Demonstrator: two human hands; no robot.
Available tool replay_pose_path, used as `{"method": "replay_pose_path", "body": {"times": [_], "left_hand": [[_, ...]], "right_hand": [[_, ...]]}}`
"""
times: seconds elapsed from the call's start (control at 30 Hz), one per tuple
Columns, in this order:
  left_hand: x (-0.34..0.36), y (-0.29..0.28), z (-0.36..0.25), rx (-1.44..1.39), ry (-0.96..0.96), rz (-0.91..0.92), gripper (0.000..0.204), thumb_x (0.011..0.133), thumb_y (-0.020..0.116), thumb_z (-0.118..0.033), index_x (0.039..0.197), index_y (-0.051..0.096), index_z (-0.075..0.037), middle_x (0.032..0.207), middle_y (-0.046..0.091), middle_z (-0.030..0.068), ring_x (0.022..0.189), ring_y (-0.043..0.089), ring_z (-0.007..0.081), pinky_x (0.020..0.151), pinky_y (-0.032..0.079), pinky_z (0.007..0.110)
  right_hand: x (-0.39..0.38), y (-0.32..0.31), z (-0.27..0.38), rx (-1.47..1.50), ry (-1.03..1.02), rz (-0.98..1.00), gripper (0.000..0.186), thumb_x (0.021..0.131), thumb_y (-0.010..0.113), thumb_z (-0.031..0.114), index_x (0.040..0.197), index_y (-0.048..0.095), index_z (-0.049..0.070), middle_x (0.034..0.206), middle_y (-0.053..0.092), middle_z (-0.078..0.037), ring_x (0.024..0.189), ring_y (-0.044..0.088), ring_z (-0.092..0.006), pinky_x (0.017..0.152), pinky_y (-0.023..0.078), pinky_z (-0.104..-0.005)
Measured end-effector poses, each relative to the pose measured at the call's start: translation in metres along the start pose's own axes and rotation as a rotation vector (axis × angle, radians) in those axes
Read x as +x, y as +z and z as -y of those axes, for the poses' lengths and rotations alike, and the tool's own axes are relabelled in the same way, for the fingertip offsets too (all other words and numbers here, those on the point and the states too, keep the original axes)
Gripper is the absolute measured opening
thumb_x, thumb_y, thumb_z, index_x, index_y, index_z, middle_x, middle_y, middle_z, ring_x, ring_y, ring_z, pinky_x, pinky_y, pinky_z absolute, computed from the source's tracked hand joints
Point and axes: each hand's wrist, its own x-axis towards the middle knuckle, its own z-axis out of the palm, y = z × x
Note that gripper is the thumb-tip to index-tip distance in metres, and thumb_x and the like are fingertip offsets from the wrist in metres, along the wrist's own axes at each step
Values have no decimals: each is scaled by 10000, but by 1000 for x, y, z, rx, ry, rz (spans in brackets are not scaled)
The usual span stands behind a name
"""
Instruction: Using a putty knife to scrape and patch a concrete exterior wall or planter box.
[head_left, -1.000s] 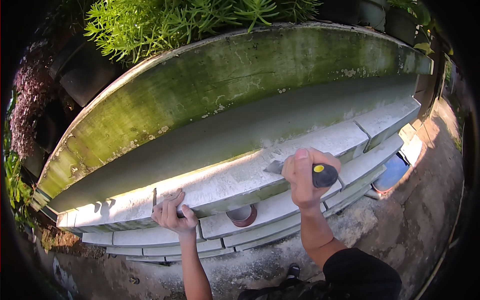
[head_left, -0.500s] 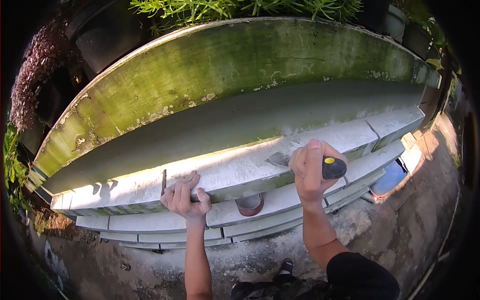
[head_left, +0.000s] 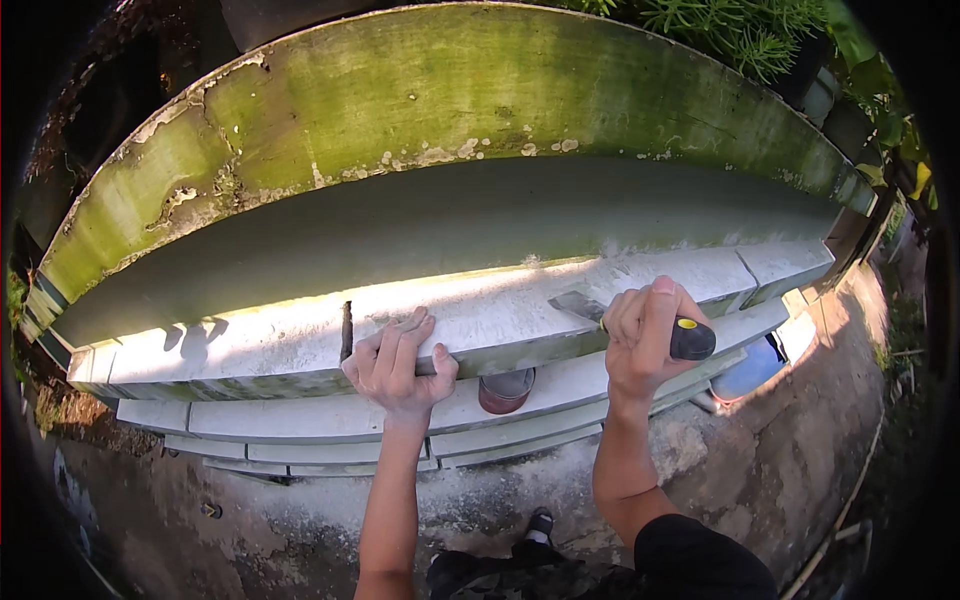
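My right hand [head_left: 645, 340] is closed around the black, yellow-marked handle [head_left: 692, 340] of a scraper. Its flat metal blade [head_left: 574, 306] lies low against the dusty white top of a long concrete ledge [head_left: 500, 312]; I cannot tell whether the whole edge touches. Over the ledge's front edge rests my left hand [head_left: 402, 368], empty, fingers laid on the top and thumb held apart. Just left of those fingers a dark gap [head_left: 347, 330] cuts across the ledge. Between the hands, on the step below, stands a small reddish-brown container [head_left: 506, 390] with a grey, dusty inside.
Behind the ledge rises a curved wall [head_left: 470, 90] with green staining and flaking patches. Green plants [head_left: 745, 35] grow beyond it. Lower slabs [head_left: 300, 420] step down toward me to a concrete floor [head_left: 300, 540]. A blue rounded object [head_left: 748, 370] lies at the right.
The view has shifted. The scraper and my right hand have moved slightly right along the ledge, and the blade shows more clearly. My left hand sits a little further from the gap.
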Motion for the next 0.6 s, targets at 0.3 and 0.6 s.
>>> {"method": "replay_pose_path", "body": {"times": [0.3,0.6], "left_hand": [[-2,-4,6,-4,-10,26,251,711,638,-337,900,750,-213,914,720,-97,815,598,145,803,331,303],[-2,1,9,-19,3,20,250,725,644,-351,904,750,-212,908,712,-89,826,606,145,794,328,309]], "right_hand": [[-8,16,28,59,3,-43,406,1009,458,92,622,338,94,466,352,14,400,301,-54,398,247,-242],[-8,22,27,72,-113,-64,401,1006,477,69,625,354,99,480,313,33,390,254,-52,387,214,-241]]}}
